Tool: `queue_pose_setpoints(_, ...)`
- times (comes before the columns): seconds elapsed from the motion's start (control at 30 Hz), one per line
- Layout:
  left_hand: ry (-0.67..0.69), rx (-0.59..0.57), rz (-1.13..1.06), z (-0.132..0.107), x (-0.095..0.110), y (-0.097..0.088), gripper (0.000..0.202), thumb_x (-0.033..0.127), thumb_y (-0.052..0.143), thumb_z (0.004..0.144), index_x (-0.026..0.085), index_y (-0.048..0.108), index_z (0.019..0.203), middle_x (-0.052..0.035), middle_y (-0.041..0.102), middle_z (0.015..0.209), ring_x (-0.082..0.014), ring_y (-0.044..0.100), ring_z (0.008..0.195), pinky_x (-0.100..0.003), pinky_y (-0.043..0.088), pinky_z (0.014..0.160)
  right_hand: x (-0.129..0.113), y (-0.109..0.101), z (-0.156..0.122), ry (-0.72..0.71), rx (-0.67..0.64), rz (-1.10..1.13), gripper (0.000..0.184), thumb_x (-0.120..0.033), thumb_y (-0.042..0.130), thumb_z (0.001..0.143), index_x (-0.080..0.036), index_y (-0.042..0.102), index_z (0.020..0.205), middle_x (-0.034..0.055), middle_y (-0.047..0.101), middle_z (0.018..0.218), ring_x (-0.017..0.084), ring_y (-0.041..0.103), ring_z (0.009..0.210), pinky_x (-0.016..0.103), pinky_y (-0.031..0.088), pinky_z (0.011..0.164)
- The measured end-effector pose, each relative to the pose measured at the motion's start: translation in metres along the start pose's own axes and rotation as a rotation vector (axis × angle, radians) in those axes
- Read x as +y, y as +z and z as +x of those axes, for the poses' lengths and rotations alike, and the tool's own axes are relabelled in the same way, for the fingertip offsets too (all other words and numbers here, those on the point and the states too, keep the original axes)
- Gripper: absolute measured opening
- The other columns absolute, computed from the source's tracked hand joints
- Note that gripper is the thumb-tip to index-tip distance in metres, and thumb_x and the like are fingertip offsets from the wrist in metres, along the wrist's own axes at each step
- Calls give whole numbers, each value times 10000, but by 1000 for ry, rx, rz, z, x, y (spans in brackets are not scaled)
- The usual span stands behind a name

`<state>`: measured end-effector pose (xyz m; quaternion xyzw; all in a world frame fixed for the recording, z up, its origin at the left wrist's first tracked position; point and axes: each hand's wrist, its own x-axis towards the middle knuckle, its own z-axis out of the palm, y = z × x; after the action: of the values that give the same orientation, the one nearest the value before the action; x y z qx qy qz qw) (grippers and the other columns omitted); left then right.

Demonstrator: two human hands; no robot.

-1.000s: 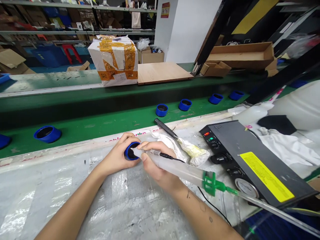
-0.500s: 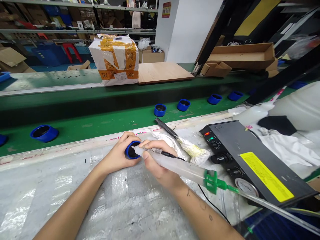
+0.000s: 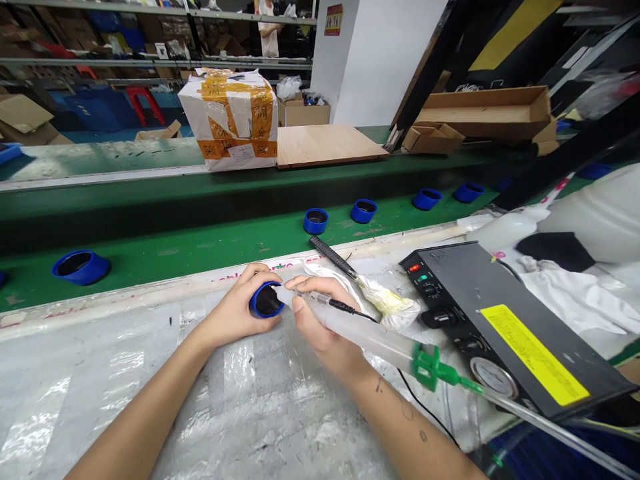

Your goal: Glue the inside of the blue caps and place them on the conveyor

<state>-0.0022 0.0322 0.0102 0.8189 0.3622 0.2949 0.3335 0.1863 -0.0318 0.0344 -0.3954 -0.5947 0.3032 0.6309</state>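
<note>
My left hand (image 3: 239,308) is wrapped round a blue ring-shaped cup (image 3: 253,308) with a dark inside, tilted on the plastic-covered bench (image 3: 235,413). In my right hand (image 3: 327,327) is a translucent dispensing syringe (image 3: 375,337) with a green cap (image 3: 426,367) and an air hose at its back end. Its tip is at the right rim of the cup, over the opening. Whether the tip touches the rim I cannot tell. A thin black cable runs from a plug on the syringe.
Behind the bench a green conveyor belt (image 3: 200,253) carries several blue cups (image 3: 80,268). A black-handled brush (image 3: 333,257) lies by a white cloth. To the right sits a black dispenser controller (image 3: 500,320) with a gauge. A taped box (image 3: 230,120) stands beyond the belt.
The syringe and my right hand have drawn back slightly to the right, moving the tip from inside the cup to its rim. Cups on the belt have shifted left.
</note>
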Motion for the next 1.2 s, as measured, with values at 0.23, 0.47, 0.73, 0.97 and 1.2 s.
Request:
queue_pose_setpoints(0.23,-29,4,30,-1,-1,1,470,148,751,779,258,576,1202,-60,514,1259,-254,549,1264,-415,469,1111,2,-4,0,-14,33,-48,132,-157,672,925,-255,662,1013,41,795,1073,211,768,1028,366,619,949)
queue_pose_setpoints(0.47,-22,12,35,-1,-1,1,451,173,756,777,253,587,1188,-63,528,1239,-264,560,1257,-417,471,1119,3,-5,0,-11,39,-52,154,-144,677,915,-263,668,1013,25,792,1042,190,770,996,321,629,896)
queue_pose_setpoints(0.73,-35,14,21,-1,0,1,454,168,757,767,256,591,1179,-63,529,1229,-264,565,1235,-425,479,1110,5,-7,-2,-6,61,-100,170,-127,676,902,-262,679,1005,25,796,1046,201,775,1008,335,629,920)
queue_pose_setpoints(0.97,-49,6,1,-1,2,0,458,163,758,767,250,591,1184,-62,521,1238,-259,557,1243,-426,469,1115,4,-4,-1,-6,57,-90,158,-142,674,909,-264,676,1010,26,799,1042,207,778,998,343,636,898)
queue_pose_setpoints(1.2,-32,20,-9,-1,0,2,454,149,733,766,263,603,1186,-58,530,1225,-264,564,1241,-423,485,1100,-2,2,1,-29,11,-55,160,-139,671,892,-258,665,999,38,799,1052,207,777,999,346,642,902)
